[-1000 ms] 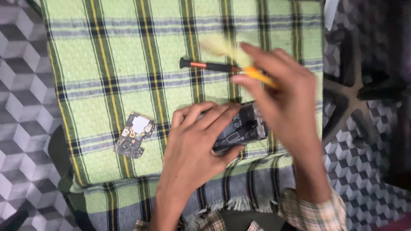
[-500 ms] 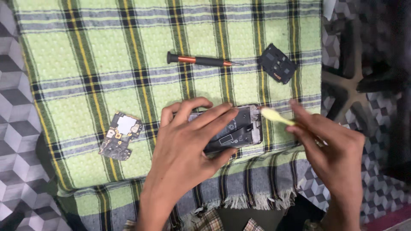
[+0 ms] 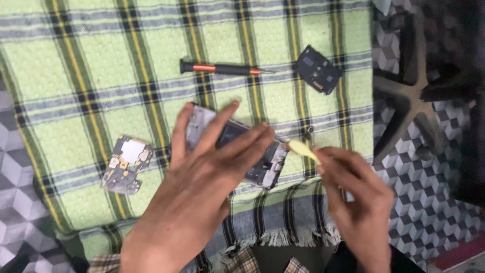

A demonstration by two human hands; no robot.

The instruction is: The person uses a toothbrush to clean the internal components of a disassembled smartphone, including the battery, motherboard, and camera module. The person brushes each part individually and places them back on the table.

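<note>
My left hand (image 3: 202,177) lies flat over an opened phone body (image 3: 262,164) on a green plaid cloth (image 3: 76,76), its fingers spread across the frame and pressing it down. My right hand (image 3: 356,189) pinches a pale yellow plastic pry tool (image 3: 301,149), whose tip points at the phone's right edge, close to my left fingertips. Most of the phone is hidden under my left hand.
A circuit board (image 3: 125,164) lies on the cloth to the left. A black screwdriver with orange bands (image 3: 222,68) and a small black cover piece (image 3: 317,70) lie farther back. A black chair base (image 3: 419,96) stands on the patterned floor at right.
My right hand has come down from over the screwdriver to the phone's right edge with the pry tool. The left hand's fingers have spread flatter over the phone.
</note>
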